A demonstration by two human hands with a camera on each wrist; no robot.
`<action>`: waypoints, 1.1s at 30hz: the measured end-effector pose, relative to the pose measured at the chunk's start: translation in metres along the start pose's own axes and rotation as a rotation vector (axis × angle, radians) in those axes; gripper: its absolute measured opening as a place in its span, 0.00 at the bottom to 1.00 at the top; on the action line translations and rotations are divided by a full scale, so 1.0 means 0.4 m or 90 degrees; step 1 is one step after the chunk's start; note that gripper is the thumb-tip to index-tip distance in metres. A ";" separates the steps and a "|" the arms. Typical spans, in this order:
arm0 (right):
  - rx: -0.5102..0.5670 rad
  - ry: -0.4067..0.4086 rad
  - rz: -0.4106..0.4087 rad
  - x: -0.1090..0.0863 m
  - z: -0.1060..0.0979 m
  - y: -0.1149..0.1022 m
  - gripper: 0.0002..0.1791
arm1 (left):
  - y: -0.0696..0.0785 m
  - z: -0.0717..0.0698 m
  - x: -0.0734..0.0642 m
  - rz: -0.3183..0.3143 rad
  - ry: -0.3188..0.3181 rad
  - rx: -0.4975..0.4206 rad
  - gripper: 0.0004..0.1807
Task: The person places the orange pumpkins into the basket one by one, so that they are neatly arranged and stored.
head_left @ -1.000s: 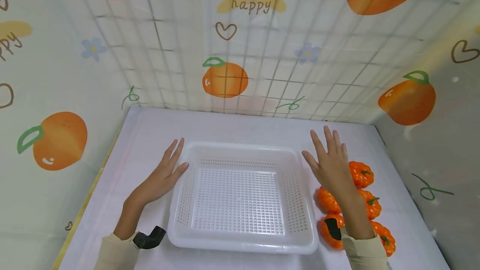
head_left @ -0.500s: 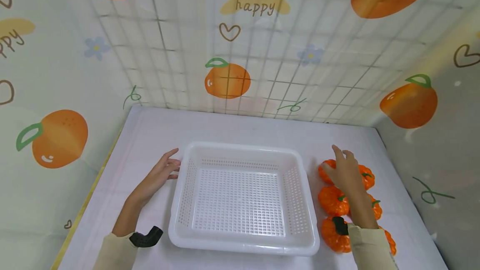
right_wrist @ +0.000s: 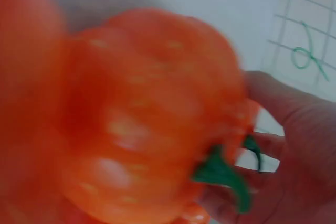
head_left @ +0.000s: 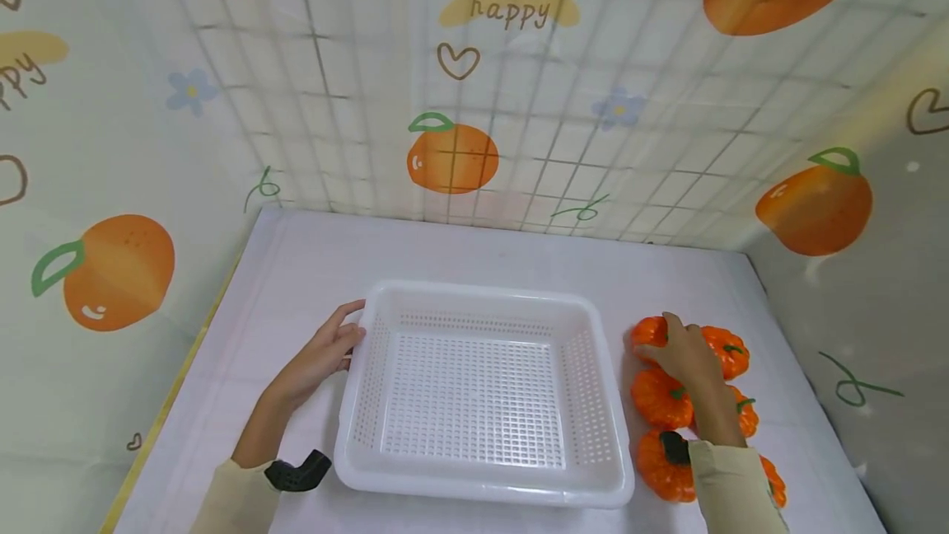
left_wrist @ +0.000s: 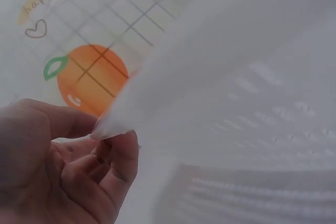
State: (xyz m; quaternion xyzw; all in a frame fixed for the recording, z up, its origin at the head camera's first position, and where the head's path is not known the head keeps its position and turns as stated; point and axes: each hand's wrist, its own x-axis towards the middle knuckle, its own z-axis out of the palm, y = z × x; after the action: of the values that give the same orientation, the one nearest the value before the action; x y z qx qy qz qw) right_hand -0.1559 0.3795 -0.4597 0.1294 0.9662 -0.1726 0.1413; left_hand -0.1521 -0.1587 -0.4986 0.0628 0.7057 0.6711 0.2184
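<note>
A white perforated plastic basket (head_left: 474, 493) lies on the table. My left hand (head_left: 315, 361) is at its left side; in the left wrist view, that hand's thumb and fingers (left_wrist: 123, 156) pinch the basket rim (left_wrist: 118, 124). To the right of the basket sit several small orange pumpkins with green stems. The fingers of my right hand (head_left: 689, 357) curl round the far-left pumpkin (head_left: 649, 334), partly hiding it. Up close in the right wrist view, this pumpkin (right_wrist: 157, 114) is blurred, with the right hand (right_wrist: 294, 145) at its stem side.
Other pumpkins stand close by: one at far right (head_left: 726, 353), one middle left (head_left: 660, 398), one near left (head_left: 663, 468). More are partly under the right forearm. A fruit-printed curtain (head_left: 356, 147) closes off the back and sides of the white table (head_left: 474, 250).
My right hand has come down from above the pumpkins and closed round the far-left one. My left hand has gone from spread fingers beside the basket to pinching its rim.
</note>
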 end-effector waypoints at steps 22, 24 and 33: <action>0.032 0.015 -0.005 0.021 0.003 0.004 0.51 | 0.013 -0.007 -0.006 -0.009 -0.008 0.024 0.30; 0.033 0.022 -0.009 0.020 -0.004 -0.008 0.50 | 0.014 -0.008 -0.006 -0.008 -0.011 0.025 0.30; 0.039 0.078 -0.051 -0.002 -0.055 -0.081 0.51 | 0.019 -0.010 -0.003 -0.002 -0.019 0.032 0.30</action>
State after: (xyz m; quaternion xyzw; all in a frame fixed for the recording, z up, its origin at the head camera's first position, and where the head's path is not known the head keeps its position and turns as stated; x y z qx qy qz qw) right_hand -0.1699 0.3580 -0.4299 0.1050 0.9718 -0.1992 0.0705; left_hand -0.1540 -0.1622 -0.4910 0.0769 0.7192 0.6517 0.2285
